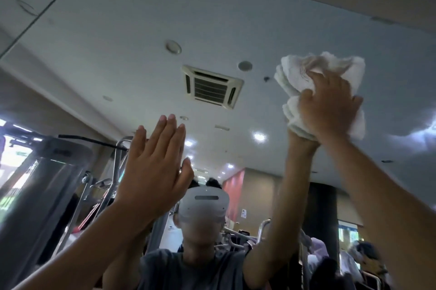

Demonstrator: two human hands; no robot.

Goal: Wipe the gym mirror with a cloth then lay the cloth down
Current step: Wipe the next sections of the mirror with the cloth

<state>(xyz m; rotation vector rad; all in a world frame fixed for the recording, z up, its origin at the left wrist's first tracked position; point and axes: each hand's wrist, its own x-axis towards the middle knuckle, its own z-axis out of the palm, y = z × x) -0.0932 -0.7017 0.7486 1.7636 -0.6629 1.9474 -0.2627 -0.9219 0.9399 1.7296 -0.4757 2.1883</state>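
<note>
One mirror (113, 37) fills nearly the whole view, showing a grey ceiling and a gym behind. Two bare arms reach up toward it. In the glass stands one reflected person in a grey shirt with one white headset (204, 203). At the left, one steel gym machine (47, 183) is reflected. One square ceiling vent (212, 86) sits mid-glass, with two round unlit fixtures just above it.

The left grip (153, 171) is held up low and left of centre, palm toward the glass, its fingers straight and pressed together, thumb out to the side. It holds nothing, and I cannot tell whether it touches the mirror.

The right grip (330, 105) is high at the right, fingers curled into one white cloth (295, 70). The cloth is bunched in thick folds and pressed against the glass, sticking out above and to both sides of the fingers.
</note>
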